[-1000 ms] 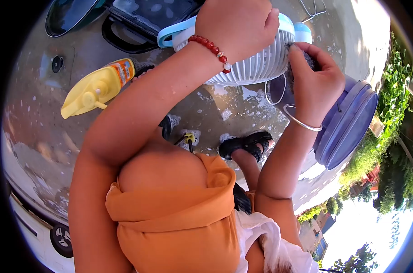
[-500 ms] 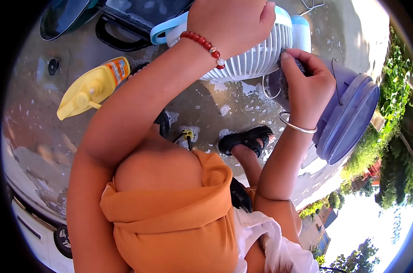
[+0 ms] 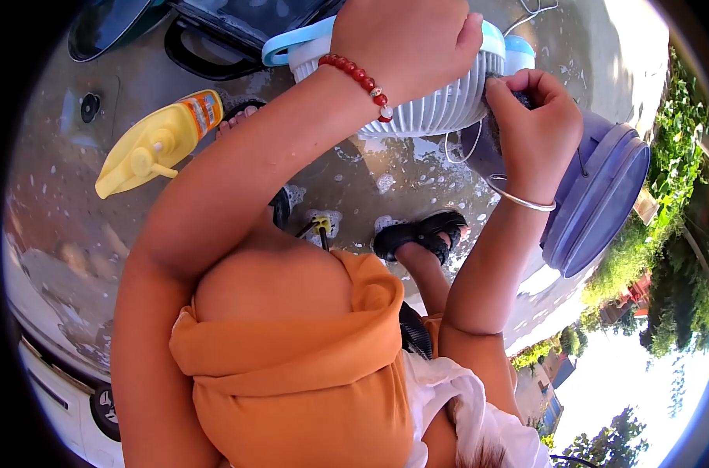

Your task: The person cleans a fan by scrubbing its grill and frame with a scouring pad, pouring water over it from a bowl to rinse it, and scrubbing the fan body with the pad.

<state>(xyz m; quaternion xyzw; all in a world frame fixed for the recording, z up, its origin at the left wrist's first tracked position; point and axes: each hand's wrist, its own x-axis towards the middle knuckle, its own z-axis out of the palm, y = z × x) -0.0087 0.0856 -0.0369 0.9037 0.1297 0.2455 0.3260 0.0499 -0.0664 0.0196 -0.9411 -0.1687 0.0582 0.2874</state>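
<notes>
Yellow bottle (image 3: 151,148) on wet ground (image 3: 362,175), left | left hand (image 3: 407,45), beaded bracelet (image 3: 360,76) at wrist, over the fan; fingertips hidden, its grip cannot be made out | white ribbed fan (image 3: 440,109), top centre, between both hands | right hand (image 3: 543,132) pinches dark scrubbing pad (image 3: 524,99) at fan's right edge | purple bucket (image 3: 592,187) just beside right hand

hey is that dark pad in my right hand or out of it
In: the dark pad shows pinched in the grip of your right hand, by the white ribbed casing.
</notes>
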